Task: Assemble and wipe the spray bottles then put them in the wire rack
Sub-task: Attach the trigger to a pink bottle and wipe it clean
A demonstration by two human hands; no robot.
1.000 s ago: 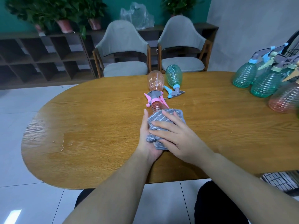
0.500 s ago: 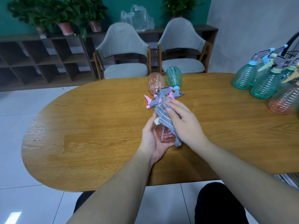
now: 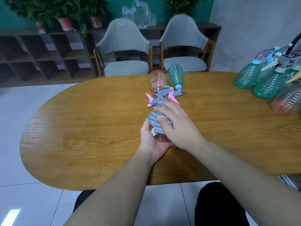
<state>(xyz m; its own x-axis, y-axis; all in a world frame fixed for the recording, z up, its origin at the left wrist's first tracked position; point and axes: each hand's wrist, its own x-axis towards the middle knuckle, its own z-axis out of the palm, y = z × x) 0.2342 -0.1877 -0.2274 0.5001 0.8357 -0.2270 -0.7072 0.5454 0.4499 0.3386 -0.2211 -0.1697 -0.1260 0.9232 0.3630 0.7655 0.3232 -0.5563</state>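
The pink spray bottle (image 3: pixel 161 137) is held underneath by the left hand (image 3: pixel 153 144). The grey cloth (image 3: pixel 157 119) is pressed on by the right hand (image 3: pixel 177 126); it should be rubbed all around toward 12 o'clock.

This looks like an office lounge or meeting room. An oval wood-grain table (image 3: pixel 97 128) stands on pale glossy floor tiles (image 3: pixel 24 98). At twelve o'clock, two grey upholstered wooden-framed chairs (image 3: pixel 125 51) face it. At ten o'clock, a low dark open-cubby shelf unit (image 3: pixel 40 54) carries potted green plants (image 3: pixel 63 12) against a teal wall (image 3: pixel 206 4).
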